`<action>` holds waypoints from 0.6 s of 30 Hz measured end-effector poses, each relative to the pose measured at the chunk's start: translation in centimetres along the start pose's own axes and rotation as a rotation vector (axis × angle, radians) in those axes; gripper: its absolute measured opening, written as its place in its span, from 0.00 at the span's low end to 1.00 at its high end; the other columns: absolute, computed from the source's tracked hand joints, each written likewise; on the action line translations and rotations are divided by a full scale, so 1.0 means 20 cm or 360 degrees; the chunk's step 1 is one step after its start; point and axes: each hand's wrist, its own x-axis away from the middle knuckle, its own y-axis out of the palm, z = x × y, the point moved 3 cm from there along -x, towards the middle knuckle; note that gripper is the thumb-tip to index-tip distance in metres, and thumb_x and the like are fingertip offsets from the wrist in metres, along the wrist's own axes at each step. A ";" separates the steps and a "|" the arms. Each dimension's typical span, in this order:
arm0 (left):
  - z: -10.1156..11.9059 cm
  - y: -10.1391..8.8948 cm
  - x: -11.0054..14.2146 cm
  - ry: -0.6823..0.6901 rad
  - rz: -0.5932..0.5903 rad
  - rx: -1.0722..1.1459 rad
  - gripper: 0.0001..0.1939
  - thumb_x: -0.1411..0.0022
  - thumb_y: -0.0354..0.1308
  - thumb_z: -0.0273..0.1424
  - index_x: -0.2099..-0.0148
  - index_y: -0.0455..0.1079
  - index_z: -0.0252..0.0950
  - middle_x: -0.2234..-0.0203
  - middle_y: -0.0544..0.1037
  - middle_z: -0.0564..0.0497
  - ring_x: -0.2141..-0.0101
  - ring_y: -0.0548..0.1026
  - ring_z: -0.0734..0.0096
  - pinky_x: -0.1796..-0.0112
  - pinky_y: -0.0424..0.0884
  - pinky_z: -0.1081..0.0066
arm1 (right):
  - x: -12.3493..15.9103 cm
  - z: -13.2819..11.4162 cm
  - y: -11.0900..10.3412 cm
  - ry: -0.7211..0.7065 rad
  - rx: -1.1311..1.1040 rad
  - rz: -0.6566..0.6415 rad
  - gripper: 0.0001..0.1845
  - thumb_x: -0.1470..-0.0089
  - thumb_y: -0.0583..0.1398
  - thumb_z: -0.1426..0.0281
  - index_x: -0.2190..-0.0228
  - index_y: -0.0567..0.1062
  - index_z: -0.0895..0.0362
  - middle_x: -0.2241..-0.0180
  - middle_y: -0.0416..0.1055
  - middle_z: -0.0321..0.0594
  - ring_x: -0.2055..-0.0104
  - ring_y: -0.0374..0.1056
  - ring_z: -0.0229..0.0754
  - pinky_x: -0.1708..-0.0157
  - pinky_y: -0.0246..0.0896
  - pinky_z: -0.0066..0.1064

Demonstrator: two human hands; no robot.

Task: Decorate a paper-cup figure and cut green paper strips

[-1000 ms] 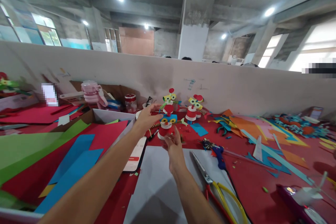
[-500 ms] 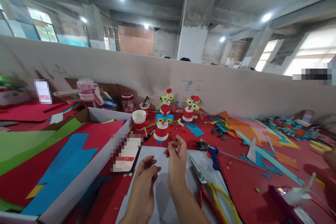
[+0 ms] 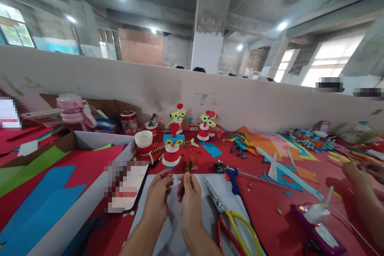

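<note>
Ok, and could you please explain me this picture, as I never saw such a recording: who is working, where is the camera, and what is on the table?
No machine works here. A person works with bare hands, and one camera on their head looks forward and down. The left hand and right hand are close together above a pale sheet; I cannot make out anything held in them. On the red table are scissors, a blue glue gun, a phone and a blue-headed figure, with similar figures behind it. At left, a box holds coloured paper. Another person's hand shows at right.
</note>
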 end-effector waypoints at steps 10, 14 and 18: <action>-0.08 0.00 -0.05 0.0149 -0.0191 -0.0011 0.19 0.69 0.68 0.34 0.70 0.71 0.33 0.80 0.75 0.53 0.76 0.72 0.70 0.73 0.63 0.71 | -0.01 0.01 0.00 -0.0057 0.0144 -0.0002 0.23 0.58 0.61 0.47 0.82 0.67 0.54 0.88 0.55 0.26 0.85 0.47 0.33 0.84 0.42 0.27; -0.07 -0.02 -0.07 0.0219 -0.0097 0.0028 0.18 0.66 0.68 0.39 0.73 0.71 0.34 0.82 0.74 0.53 0.78 0.69 0.74 0.72 0.64 0.71 | -0.02 0.00 -0.03 -0.0139 0.0189 0.0050 0.19 0.57 0.61 0.52 0.81 0.68 0.53 0.85 0.58 0.27 0.82 0.50 0.34 0.81 0.46 0.27; -0.04 -0.03 -0.09 0.0264 -0.0011 0.0041 0.14 0.61 0.66 0.36 0.72 0.71 0.34 0.81 0.73 0.54 0.79 0.68 0.75 0.74 0.63 0.72 | -0.05 0.02 -0.06 -0.0204 0.0247 0.0155 0.10 0.60 0.63 0.63 0.72 0.72 0.53 0.76 0.67 0.31 0.75 0.61 0.37 0.74 0.56 0.28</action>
